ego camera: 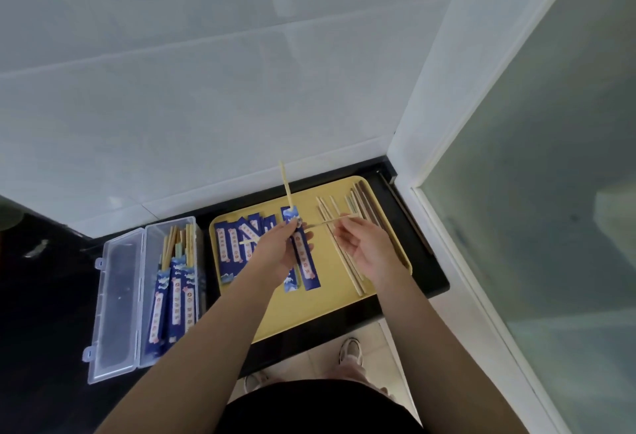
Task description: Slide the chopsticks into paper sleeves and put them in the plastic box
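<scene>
My left hand [280,249] holds a blue paper sleeve [303,254] upright over the yellow tray [330,299]. One pale chopstick [286,185] sticks up out of the sleeve's top. My right hand [361,244] pinches a second pale chopstick [327,222] that lies level, its tip at the sleeve's mouth. More blue sleeves [234,244] lie on the tray's left part, and loose chopsticks [344,254] lie on its right. A clear plastic box [151,296] stands open to the left with several sleeved chopstick pairs [173,292] inside.
The tray and box sit on a black counter [44,296] against a white tiled wall [206,89]. The box lid [115,302] lies flat to the left. A window frame [447,227] borders the right. The counter's front edge is close to my body.
</scene>
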The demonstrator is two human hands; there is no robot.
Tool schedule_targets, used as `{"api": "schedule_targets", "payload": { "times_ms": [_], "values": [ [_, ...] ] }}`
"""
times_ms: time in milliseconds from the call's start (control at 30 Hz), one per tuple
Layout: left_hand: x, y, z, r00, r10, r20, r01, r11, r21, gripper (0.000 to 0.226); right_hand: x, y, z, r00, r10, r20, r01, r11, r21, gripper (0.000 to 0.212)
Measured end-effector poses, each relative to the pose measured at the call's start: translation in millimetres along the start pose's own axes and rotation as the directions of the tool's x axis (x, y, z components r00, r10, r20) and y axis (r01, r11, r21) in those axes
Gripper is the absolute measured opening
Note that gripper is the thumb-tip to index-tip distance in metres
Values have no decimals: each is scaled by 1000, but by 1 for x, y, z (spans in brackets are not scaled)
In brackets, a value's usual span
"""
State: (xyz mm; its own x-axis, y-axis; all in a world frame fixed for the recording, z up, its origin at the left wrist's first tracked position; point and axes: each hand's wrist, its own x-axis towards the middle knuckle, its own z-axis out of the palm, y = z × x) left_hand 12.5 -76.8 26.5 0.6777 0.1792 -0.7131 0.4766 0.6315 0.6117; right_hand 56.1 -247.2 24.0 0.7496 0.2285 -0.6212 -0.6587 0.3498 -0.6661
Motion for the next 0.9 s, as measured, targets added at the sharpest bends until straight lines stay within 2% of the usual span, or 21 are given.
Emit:
{"api": "schedule_targets", "payload": {
  "times_ms": [67,200,267,300,367,433,533,700,800,900],
  "values": [
    [-4,-2,8,999,-8,53,8,1000,2,17,-2,6,12,1000,-10,0,10,1000,-9,19],
    [-6,4,13,991,2,135,-13,997,79,17,-2,15,33,990,-103,-92,73,957,-280,16],
    [-5,8,9,995,23,92,-44,971,235,16,2,9,33,969,-176,-171,115,942,-316,14],
    [-5,10,3,997,59,52,-74,922,381,15,3,4,32,958,-202,-203,135,944,-302,14],
    [-5,11,-7,989,147,16,-122,745,656,13,7,-11,26,942,-249,-226,188,947,-261,15],
    [-3,10,-18,988,149,44,-129,629,767,17,9,-25,22,935,-294,-198,238,935,-262,16],
    [-9,10,-23,993,86,76,-111,563,819,13,13,-37,23,932,-331,-150,278,916,-291,17],
    [-11,9,-20,994,28,105,-102,571,814,27,14,-40,30,926,-358,-123,294,885,-362,17],
    [-15,11,-19,994,47,100,-109,584,805,25,12,-39,31,919,-376,-117,298,859,-417,18],
    [-15,9,-20,992,67,109,-127,580,805,38,11,-40,30,912,-390,-131,303,852,-428,18]
  ]
}}
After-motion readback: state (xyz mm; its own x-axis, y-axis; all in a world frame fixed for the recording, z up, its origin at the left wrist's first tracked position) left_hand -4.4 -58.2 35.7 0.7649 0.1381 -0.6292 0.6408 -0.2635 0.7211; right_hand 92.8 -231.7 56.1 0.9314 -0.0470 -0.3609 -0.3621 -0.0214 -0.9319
